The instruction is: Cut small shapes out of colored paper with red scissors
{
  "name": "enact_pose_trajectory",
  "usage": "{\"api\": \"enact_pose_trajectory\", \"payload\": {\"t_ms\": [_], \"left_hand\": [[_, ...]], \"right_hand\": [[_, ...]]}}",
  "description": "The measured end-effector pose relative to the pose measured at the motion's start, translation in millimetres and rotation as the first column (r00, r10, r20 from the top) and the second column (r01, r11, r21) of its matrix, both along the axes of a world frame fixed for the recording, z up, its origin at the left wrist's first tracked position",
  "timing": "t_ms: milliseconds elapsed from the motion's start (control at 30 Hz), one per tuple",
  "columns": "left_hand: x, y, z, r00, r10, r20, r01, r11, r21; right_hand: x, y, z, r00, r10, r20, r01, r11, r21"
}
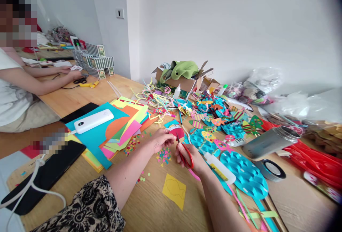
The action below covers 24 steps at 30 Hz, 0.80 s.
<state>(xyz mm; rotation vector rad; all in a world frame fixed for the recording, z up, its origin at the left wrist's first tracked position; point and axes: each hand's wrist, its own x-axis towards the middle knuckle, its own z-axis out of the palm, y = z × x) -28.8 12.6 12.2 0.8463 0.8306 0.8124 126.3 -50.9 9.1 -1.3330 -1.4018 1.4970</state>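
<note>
My left hand [162, 140] pinches a small piece of red paper [177, 133] above the middle of the table. Closed round the red handles of a pair of scissors [189, 158], my right hand [192, 160] holds the blades up against that paper. On the tabletop nearer to me lies a yellow paper square [174, 191] with a fish outline drawn on it. Small bits of coloured paper [163, 154] are scattered below my hands. A white glue bottle [220, 168] lies on its side right of my right hand.
Coloured paper sheets [92, 132] with a white power bank [93, 120] lie left. Paper fish and blue cut-outs [244, 175], a steel flask [271, 142] and a roll of tape [271, 170] lie right. A cardboard box [184, 82] stands behind. Another person's hands [70, 73] are at far left.
</note>
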Motion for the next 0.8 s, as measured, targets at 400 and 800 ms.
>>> {"api": "enact_pose_trajectory", "payload": {"t_ms": [400,800], "left_hand": [[0.1,0.8,-1.2,1.000,-0.012,-0.021,0.012,1.000,0.026],[-0.6,0.8,-2.6,0.999,-0.016,-0.050,0.018,0.999,0.048]], "right_hand": [[0.4,-1.1,-0.9,1.000,0.000,-0.009,0.001,1.000,0.012],[0.5,-1.0,-0.4,1.000,0.017,-0.013,-0.017,1.000,0.020]]}}
